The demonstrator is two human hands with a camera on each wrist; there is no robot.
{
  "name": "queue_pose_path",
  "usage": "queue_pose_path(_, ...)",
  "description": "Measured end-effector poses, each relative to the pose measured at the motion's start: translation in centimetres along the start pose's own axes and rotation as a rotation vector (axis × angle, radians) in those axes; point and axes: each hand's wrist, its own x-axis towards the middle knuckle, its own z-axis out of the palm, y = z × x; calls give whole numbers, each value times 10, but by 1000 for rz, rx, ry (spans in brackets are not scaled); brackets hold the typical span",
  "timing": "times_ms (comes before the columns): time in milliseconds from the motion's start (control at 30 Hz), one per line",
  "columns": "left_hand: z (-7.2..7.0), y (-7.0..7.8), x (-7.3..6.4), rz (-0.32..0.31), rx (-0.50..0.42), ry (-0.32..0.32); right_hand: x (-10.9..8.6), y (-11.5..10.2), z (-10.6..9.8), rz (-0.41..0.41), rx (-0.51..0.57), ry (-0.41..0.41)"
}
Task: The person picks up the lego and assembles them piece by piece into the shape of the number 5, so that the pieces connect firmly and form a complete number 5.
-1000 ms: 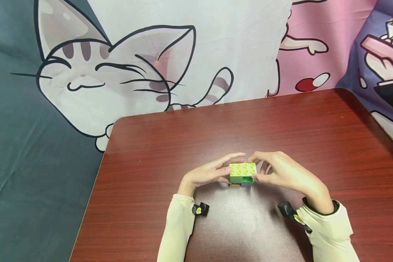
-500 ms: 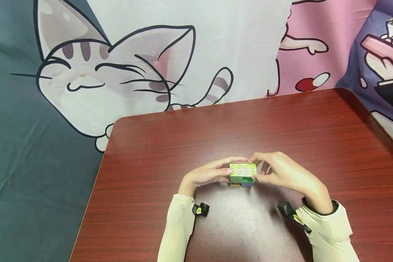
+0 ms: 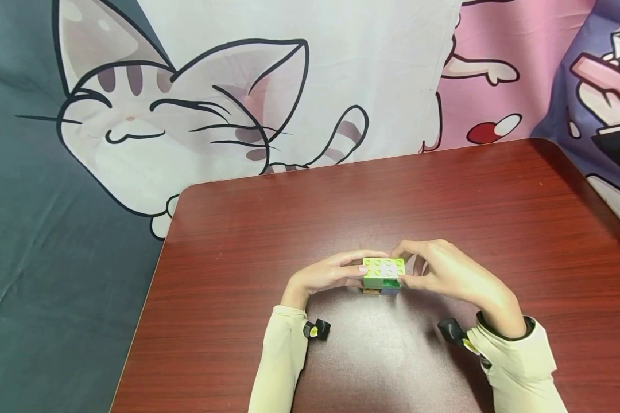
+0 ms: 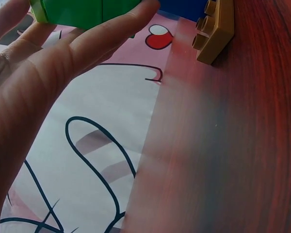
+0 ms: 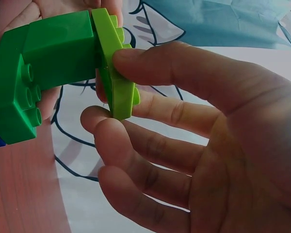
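Observation:
A small stack of toy building blocks stands on the table between both hands. Its top is a lime studded plate, seen edge-on in the right wrist view. Beneath it are green bricks, then a blue brick and a tan studded piece at the bottom. My right hand pinches the right end of the lime plate between thumb and fingers. My left hand holds the left end, thumb in front and fingers behind the stack. Part of the stack's back is hidden by fingers.
The dark red-brown table has rounded far corners. Behind it hangs a cloth printed with a cartoon cat. A small black camera sits on each wrist.
The left hand's outstretched fingers have come down slightly and closer behind the stack. The right hand keeps its pinch, and the stack has barely moved.

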Motion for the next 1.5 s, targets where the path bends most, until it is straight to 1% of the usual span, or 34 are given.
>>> queue_pose_path(167,0,0,1,13,-3,-11,0,0,0,4,-7,0)
queue_pose_path(400,-3,-3,1,58,2,-25,0,0,0,4,-10,4)
queue_pose_path(667,-4,-5,0,61,76,-7,-1,-1,1,1,-6,4)
queue_pose_path(800,-3,-4,0,70,86,-10,-1,-1,1,-2,-5,4)
queue_pose_path(900,-3,-4,0,77,112,-6,-1,-1,1,-9,-4,8)
queue_pose_path(967,-3,-4,-1,79,147,2,-1,0,1,-16,0,10)
queue_pose_path(1167,-4,-4,-1,92,187,-1,-1,1,1,-28,22,13)
queue_pose_path(1300,-6,-4,-1,118,265,2,0,1,1,-18,34,10)
queue_pose_path(1367,-6,-4,0,125,286,3,0,1,1,-14,43,7)
queue_pose_path(1500,-6,-3,0,108,251,4,1,1,0,-19,67,12)
